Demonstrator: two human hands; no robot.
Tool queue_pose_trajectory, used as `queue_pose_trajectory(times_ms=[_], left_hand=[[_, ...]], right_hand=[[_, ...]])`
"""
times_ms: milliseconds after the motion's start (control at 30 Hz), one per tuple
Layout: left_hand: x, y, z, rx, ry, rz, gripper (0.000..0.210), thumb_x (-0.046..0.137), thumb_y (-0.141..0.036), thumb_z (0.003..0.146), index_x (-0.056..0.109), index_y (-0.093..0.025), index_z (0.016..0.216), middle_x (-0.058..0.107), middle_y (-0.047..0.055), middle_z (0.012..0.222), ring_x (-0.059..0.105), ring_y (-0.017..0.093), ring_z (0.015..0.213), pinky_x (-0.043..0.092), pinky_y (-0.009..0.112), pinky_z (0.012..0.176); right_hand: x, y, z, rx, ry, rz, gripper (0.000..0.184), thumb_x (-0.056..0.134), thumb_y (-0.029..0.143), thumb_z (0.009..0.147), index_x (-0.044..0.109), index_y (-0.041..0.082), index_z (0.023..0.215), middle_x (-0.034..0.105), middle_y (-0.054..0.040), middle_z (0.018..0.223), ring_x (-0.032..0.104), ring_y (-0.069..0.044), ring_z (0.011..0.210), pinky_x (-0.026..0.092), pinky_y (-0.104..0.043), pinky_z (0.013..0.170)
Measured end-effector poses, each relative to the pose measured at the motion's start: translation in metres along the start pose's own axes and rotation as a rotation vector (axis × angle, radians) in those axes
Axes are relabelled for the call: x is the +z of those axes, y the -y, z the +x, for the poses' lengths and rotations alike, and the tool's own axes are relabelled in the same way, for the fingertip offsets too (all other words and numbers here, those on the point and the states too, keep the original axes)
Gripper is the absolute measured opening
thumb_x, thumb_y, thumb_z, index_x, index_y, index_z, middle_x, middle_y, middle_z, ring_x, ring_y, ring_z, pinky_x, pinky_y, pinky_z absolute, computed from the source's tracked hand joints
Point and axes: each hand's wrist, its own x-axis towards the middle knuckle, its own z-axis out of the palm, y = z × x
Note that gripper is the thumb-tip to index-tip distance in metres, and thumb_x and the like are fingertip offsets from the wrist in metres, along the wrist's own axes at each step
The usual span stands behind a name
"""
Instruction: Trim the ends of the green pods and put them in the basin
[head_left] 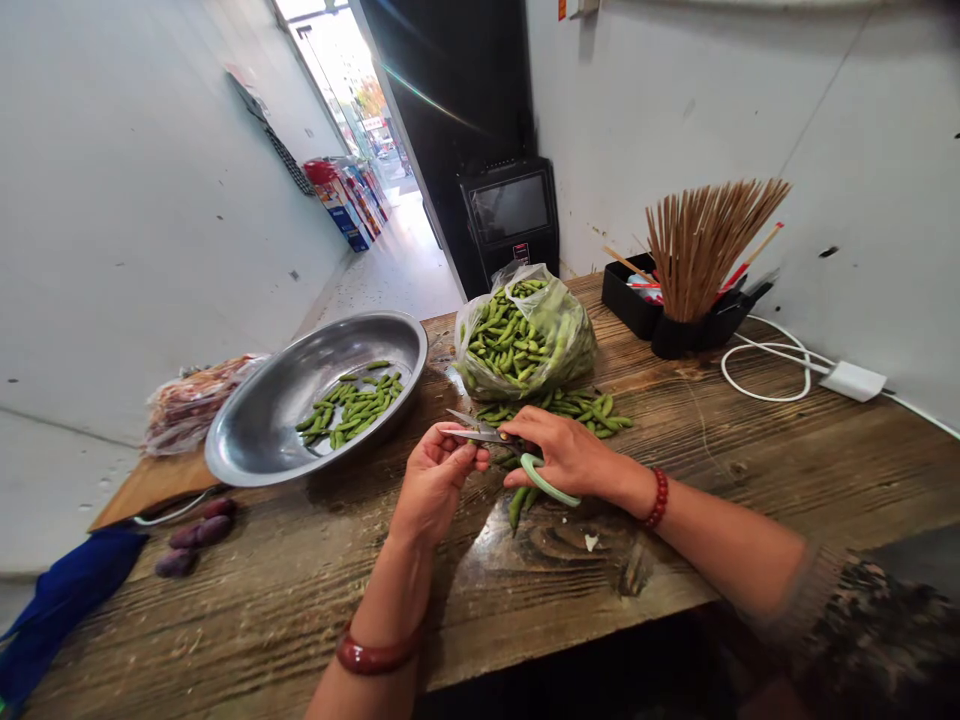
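My left hand [435,480] is closed in a pinch at the middle of the table, on an edamame pod that its fingers mostly hide. Scissors [553,484] with pale green handles are in my right hand [574,452], their blades parted and reaching over to the left fingertips. Loose edamame pods [600,415] lie behind and beneath my right hand. Just beyond them stands a clear plastic bag [574,345] full of pods. To the left, a wide metal basin [259,420] holds several pods on its bottom.
Purple-red tubers [199,532] lie left of my forearm, near a blue cloth [71,590]. A plastic-wrapped bundle [199,400] sits behind the basin. At back right are a black holder with wooden skewers [697,250] and a white cable with a plug [853,381].
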Motion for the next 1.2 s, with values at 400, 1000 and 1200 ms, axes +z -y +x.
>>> queue_pose_trajectory(times_ms=[400, 1000, 1200], left_hand=[[-0.003, 0.000, 0.002, 0.000, -0.007, 0.026, 0.027, 0.079, -0.015, 0.068, 0.059, -0.016, 0.087, 0.064, -0.001, 0.076, 0.063, 0.010, 0.063, 0.051, 0.019, 0.058], [0.000, -0.005, 0.003, -0.153, 0.013, -0.023, 0.036, 0.072, -0.014, 0.068, 0.063, -0.017, 0.102, 0.060, 0.000, 0.082, 0.056, 0.009, 0.062, 0.050, 0.021, 0.056], [0.006, 0.006, 0.007, -0.111, 0.048, 0.221, 0.017, 0.062, -0.032, 0.081, 0.056, -0.018, 0.077, 0.052, -0.004, 0.063, 0.045, 0.008, 0.050, 0.035, 0.019, 0.046]], right_hand=[[-0.002, -0.004, 0.002, -0.020, 0.025, 0.052, 0.041, 0.075, 0.034, 0.077, 0.063, 0.015, 0.112, 0.062, -0.0075, 0.098, 0.061, -0.019, 0.087, 0.047, -0.027, 0.076], [-0.011, -0.014, 0.006, 0.063, -0.085, 0.051, 0.035, 0.075, 0.032, 0.078, 0.067, 0.013, 0.106, 0.065, -0.0065, 0.089, 0.061, -0.017, 0.080, 0.045, -0.026, 0.072], [-0.012, -0.018, 0.008, 0.068, -0.183, 0.113, 0.039, 0.075, 0.035, 0.077, 0.067, 0.012, 0.108, 0.064, -0.0048, 0.086, 0.060, -0.016, 0.076, 0.046, -0.026, 0.071]])
